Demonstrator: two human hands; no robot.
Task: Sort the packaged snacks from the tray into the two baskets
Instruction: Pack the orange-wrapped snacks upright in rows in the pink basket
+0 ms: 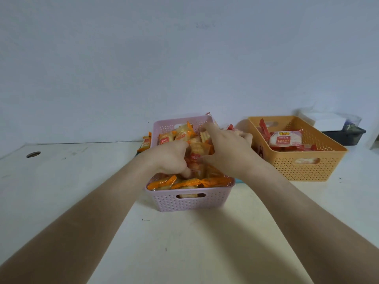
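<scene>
two bare forearms come in from the bottom corners of the frame and cross a white table [184,247] toward the middle. there a pink basket [174,203] stands with its handle slot facing the camera, heaped with orange packets [184,183] that rise above its rim.

the left hand [170,158] is over the near half of the heap. its fingers are curled down into the packets and grip a clear packet with a red label [194,157] that stands up between the two hands. the right hand [227,149] lies just beside it, over the right side of the heap, with its thumb against the same packet. its fingers bend over the far right rim of the basket, and i cannot tell whether they hold anything.

a thin teal edge of the tray [140,150] shows at the left of the pink basket. a few more orange packets [146,141] lie there, just behind the basket's left wall.

to the right of centre, a little farther back, stands an orange basket [303,171]. inside it lie red packets [263,126] and a white packet with a yellow logo [285,138].

at the far right sit a dark tray [346,136] and a white box [328,119]. at the far left there is a round hole [33,154] in the table. a pale wall [184,58] fills the upper half.
</scene>
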